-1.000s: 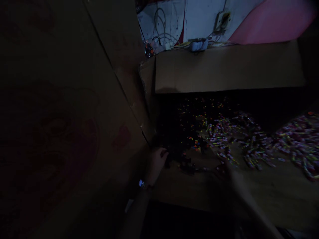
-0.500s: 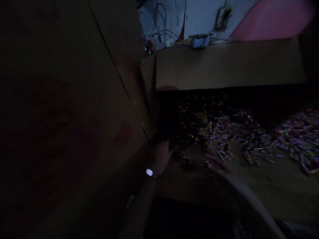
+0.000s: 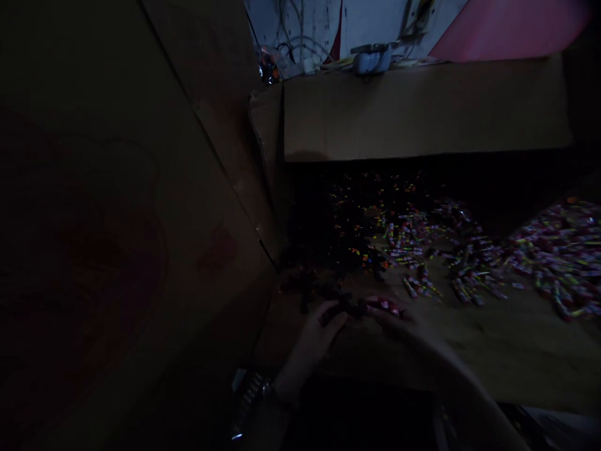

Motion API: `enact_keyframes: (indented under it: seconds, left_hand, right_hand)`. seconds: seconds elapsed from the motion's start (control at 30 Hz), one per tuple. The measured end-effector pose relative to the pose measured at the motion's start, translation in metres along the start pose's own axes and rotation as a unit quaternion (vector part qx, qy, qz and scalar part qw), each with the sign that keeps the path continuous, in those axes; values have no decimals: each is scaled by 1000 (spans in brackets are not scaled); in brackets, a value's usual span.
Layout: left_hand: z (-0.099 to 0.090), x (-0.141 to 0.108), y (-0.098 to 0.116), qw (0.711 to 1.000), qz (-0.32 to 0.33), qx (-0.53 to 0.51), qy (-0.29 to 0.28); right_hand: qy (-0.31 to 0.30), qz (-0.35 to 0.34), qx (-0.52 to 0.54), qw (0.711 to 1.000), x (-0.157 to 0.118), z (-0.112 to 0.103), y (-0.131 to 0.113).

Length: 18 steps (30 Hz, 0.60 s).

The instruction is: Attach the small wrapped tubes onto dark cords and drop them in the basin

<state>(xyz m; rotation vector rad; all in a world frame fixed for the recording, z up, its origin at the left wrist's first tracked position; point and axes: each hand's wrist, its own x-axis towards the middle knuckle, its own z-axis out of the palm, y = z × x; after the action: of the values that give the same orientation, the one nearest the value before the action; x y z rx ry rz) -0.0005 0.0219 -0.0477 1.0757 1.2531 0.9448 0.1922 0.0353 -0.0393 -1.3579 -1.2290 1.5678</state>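
Observation:
In the dim head view, my left hand is low in the middle, thumb and fingers curved around small dark pieces on the wooden table. Just right of it, my right hand has its fingers around small pink-and-white wrapped pieces. Both hands are close together, the dark pieces between them. Behind them lie scattered dark pieces with orange and yellow specks. Shadow and blur hide the fingertips.
Colourful wrapped sticks are strewn to the right, with a large heap farther right. A cardboard flap spans the back, and a big cardboard panel stands left. Pink sheet at the upper right.
My left hand has moved right and toward me from the dark pile by the cardboard. My right hand has shifted slightly left, and the hands are now nearer each other.

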Motion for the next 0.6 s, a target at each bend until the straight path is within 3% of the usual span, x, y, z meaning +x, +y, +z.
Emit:
enact_keyframes:
  seconds: [0.13,0.3,0.6]
  left_hand:
    - [2,-8,13,972,126,197,4]
    - [-2,-10,17,896,277,347,0]
    - [-6,-14,17,830,335,447,4]
  right_hand:
    - [3,-56,-59,997,-3,5,-11]
    - [1,-129,-122,984,-13,7,-24]
    - [-20,-165,-168,972,-11,6,-17]
